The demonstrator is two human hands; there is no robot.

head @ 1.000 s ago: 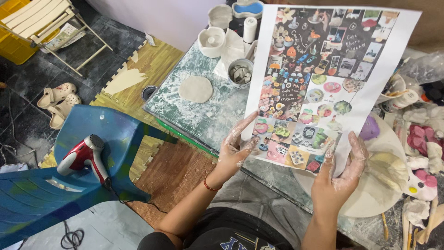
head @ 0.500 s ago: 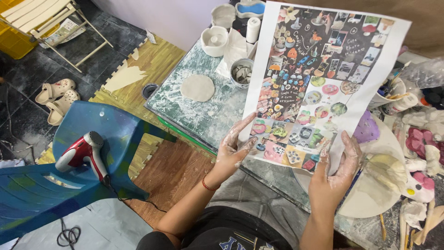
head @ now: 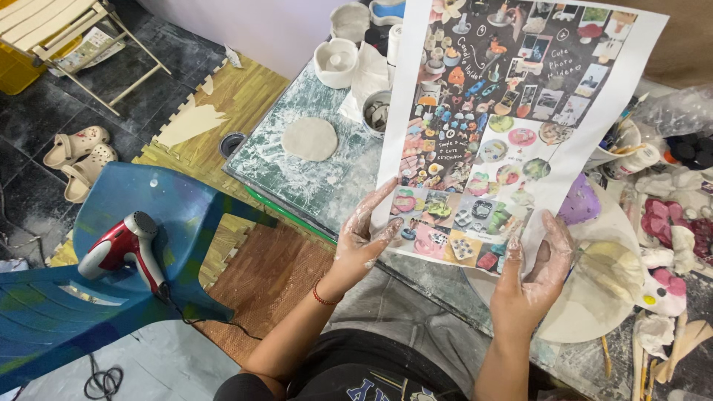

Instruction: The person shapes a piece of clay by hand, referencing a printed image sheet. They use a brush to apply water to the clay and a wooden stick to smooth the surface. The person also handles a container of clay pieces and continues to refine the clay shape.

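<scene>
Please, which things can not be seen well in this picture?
- Table middle, head view: hidden behind the sheet.
- Sheet's top: cut off by the upper edge.
- Left hand and right hand: fingers partly behind the sheet.
- Bowl contents: too small to tell.
- Tools at right: cut off by the edge.

Glossy paper sheet (head: 512, 126); matt clay disc (head: 310, 139); glossy plastic chair (head: 96, 297).
</scene>
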